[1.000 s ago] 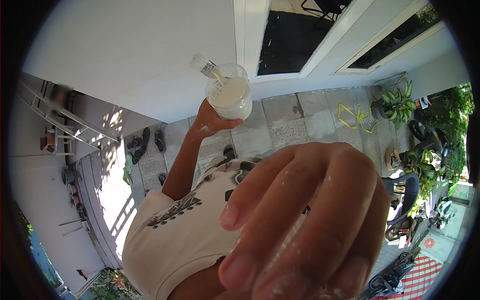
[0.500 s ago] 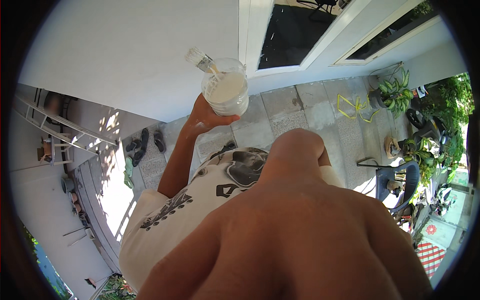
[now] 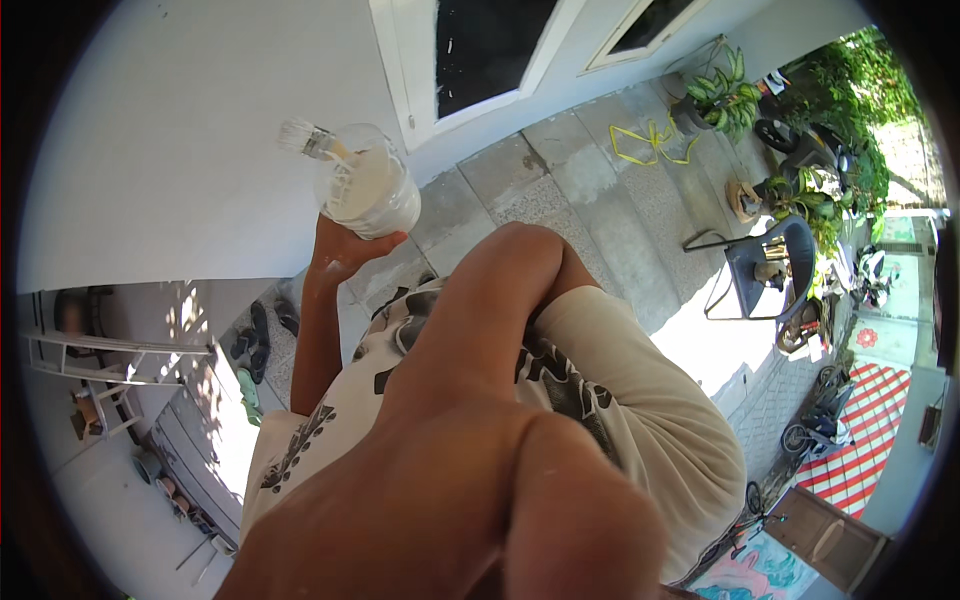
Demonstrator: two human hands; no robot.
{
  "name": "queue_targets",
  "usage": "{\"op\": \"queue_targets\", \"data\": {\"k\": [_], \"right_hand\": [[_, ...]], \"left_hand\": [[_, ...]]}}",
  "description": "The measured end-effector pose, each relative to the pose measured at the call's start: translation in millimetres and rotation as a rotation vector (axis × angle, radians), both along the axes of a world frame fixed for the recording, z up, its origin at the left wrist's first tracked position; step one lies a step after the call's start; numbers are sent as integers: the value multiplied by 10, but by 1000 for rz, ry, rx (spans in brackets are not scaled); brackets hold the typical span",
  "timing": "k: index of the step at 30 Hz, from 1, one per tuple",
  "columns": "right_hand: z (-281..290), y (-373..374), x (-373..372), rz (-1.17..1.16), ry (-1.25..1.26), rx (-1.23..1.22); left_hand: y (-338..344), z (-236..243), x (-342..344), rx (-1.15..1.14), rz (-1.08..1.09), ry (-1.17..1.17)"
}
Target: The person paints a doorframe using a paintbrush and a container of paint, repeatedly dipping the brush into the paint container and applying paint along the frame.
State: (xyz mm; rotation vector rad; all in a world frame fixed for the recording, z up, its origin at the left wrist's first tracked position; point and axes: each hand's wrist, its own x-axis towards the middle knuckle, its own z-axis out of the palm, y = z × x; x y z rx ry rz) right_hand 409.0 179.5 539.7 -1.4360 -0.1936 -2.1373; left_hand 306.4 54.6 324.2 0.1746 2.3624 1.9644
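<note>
My left hand [image 3: 348,250] is wrapped round the lower part of a clear plastic tub [image 3: 405,205], which is tilted and holds creamy white paint [image 3: 368,185]. White smears mark the wrist and the tub's wall. A paintbrush [image 3: 318,140] leans in the tub, its paint-coated bristles sticking out over the rim on the left. Very close to the camera, my right hand [image 3: 430,500] fills the lower middle, its elbow bent. One blurred digit shows; the other fingers run out of the picture, so whatever they touch is hidden.
A white wall [image 3: 200,120] and framed glass door [image 3: 490,60] stand beyond the tub. Yellow strap [image 3: 655,145] lies on the paving. Right are potted plants [image 3: 720,95] and a dark chair [image 3: 770,270]; left are sandals [image 3: 260,340] and a ladder [image 3: 120,360].
The view has turned, so the tub and left hand appear farther left. My right hand has shifted toward the lower left of the picture, uncovering my shorts and the yard.
</note>
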Motion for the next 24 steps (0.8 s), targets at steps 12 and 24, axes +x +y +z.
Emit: {"op": "queue_targets", "data": {"k": [12, 24], "right_hand": [[-397, 695, -756, 3, 286, 128], [-2158, 1312, -1853, -770, -304, 1381]], "left_hand": [[116, 19, 75, 147, -18, 53], [275, 278, -31, 106, -40, -3]]}}
